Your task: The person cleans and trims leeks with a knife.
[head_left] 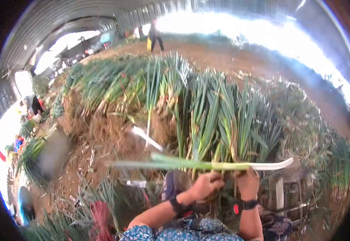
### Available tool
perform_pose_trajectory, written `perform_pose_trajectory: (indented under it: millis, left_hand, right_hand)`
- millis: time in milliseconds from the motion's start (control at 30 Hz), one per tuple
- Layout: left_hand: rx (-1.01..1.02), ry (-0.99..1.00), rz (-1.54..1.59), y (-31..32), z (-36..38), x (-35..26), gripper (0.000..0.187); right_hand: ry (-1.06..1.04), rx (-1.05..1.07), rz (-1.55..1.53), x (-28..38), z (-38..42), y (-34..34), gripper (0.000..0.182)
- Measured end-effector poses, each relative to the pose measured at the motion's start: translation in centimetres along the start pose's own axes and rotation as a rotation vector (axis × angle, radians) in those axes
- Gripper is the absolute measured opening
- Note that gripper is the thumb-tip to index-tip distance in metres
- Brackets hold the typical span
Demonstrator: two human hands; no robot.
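A long green onion [263, 166] lies crosswise in front of me, its white root end to the right and its blurred green leaves to the left. My right hand [248, 184] is closed around the stalk near the white part. Just below the stalk, to the left, is my left hand [206, 185], its fingers curled and pressed together. Whether it pinches a leaf or anything else is hidden. Beyond both hands stands a thick row of green onions [207, 116], leaves pointing away from me. Dark bands circle both wrists.
A bundle of reddish ties [100, 219] hangs at lower left among more onion leaves. Brown soil [78, 160] strewn with scraps lies to the left. Stripped leaves [299, 116] are heaped at right. A person [155, 37] is far off, and another [33, 105] bends at far left.
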State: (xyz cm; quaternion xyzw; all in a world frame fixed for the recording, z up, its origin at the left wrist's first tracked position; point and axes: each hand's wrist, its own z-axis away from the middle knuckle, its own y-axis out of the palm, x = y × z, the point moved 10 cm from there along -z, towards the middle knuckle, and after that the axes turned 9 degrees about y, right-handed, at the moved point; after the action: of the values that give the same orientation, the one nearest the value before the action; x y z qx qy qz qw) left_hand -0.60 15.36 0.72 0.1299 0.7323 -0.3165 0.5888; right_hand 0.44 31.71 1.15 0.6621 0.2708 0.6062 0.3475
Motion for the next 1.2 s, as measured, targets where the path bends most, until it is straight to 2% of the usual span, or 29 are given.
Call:
perform_pose_trajectory:
  millis: [67, 133, 167, 233, 333, 433, 467, 500, 533, 567, 633, 667, 733, 800, 833, 867, 933, 967, 1033, 1100, 1167, 1200]
  left_hand:
    - [-0.085, 0.373, -0.425, -0.7, 0.9, -5.3, 0.038]
    - [-0.227, 0.724, -0.891, -0.6, 3.2, -9.9, 0.04]
    - [-0.183, 0.638, -0.979, -0.9, 2.8, -10.1, 0.048]
    - [-0.312, 0.579, -1.1, -2.3, 2.1, -9.9, 0.042]
    - [0.011, 0.259, -0.552, -1.8, -2.0, -0.1, 0.036]
    - [0.026, 0.317, -0.482, 0.0, -2.8, 1.4, 0.031]
    - [0.02, 0.326, -0.358, 0.6, -2.9, 1.3, 0.032]
    - [0.029, 0.322, -0.231, 0.9, -3.4, 1.1, 0.033]
    - [0.08, 0.194, -0.078, 1.6, -3.6, 0.2, 0.032]
    - [0.116, 0.058, 0.055, 2.2, -3.7, -0.7, 0.032]
    - [0.114, 0.013, 0.384, 3.5, -4.4, -1.3, 0.031]
    - [0.173, 0.051, 0.307, 3.7, -5.2, -1.3, 0.033]
    - [0.202, 0.008, 0.397, 4.5, -5.5, -1.8, 0.033]
    - [0.239, -0.085, 0.522, 5.5, -5.4, -1.7, 0.034]
    - [0.192, -0.054, 0.5, 5.3, -5.9, -1.6, 0.035]
    - [0.145, -0.024, 0.48, 5.3, -6.5, -1.2, 0.036]
    - [0.05, 0.051, 0.388, 5.3, -7.0, -1.1, 0.042]
    - [0.008, 0.17, 0.368, 5.0, -7.4, -1.3, 0.043]
    - [-0.133, 0.284, 0.113, 3.2, -8.0, 0.5, 0.04]
    - [-0.176, 0.196, 0.17, 3.3, -6.8, -1.3, 0.03]
    - [-0.101, 0.134, 0.136, 4.4, -7.0, -0.5, 0.021]
    - [-0.049, 0.072, 0.191, 5.7, -7.0, 0.2, 0.023]
  right_hand:
    - [-0.104, -0.163, 0.07, 3.2, 1.6, -1.6, 0.029]
    - [-0.182, -0.153, 0.177, 5.6, 2.6, -1.7, 0.025]
    - [-0.215, -0.172, 0.199, 6.6, 3.4, -1.9, 0.024]
    - [-0.231, -0.174, 0.207, 8.2, 4.2, -1.6, 0.024]
    - [-0.287, -0.182, 0.283, 9.4, 4.3, -2.0, 0.023]
    - [-0.259, -0.183, 0.335, 10.6, 3.9, -0.6, 0.023]
    - [-0.306, -0.34, 0.707, 11.5, 3.9, -0.5, 0.027]
    - [-0.348, -0.261, 0.765, 10.9, 2.9, -0.9, 0.023]
    - [-0.324, -0.173, 0.926, 10.0, 2.9, 0.2, 0.022]
    - [-0.143, -0.098, 0.796, 7.8, 2.1, 0.8, 0.027]
    - [-0.122, 0.047, 0.875, 4.8, 1.6, 1.9, 0.037]
    - [-0.138, 0.061, 0.751, 4.0, 1.3, 1.6, 0.038]
    - [-0.129, 0.102, 0.468, 3.4, 1.1, 2.1, 0.04]
    - [-0.128, 0.105, 0.357, 3.3, 0.7, 2.2, 0.04]
    - [-0.132, 0.105, 0.3, 3.4, 0.5, 2.2, 0.039]
    - [-0.182, 0.078, 0.245, 4.0, 0.5, 2.2, 0.027]
    - [-0.257, 0.076, 0.274, 6.0, 0.5, 2.4, 0.017]
    - [-0.281, 0.066, 0.282, 7.0, 0.4, 2.5, 0.012]
    - [-0.395, -0.107, 0.32, 11.9, 1.0, 2.2, 0.012]
    - [-0.519, -0.238, 0.355, 18.6, 2.7, 2.5, 0.007]
    - [-0.697, -0.328, 0.843, 27.0, 6.2, 4.6, 0.01]
    - [-0.981, -0.388, 1.509, 30.3, 9.3, 7.0, 0.014]
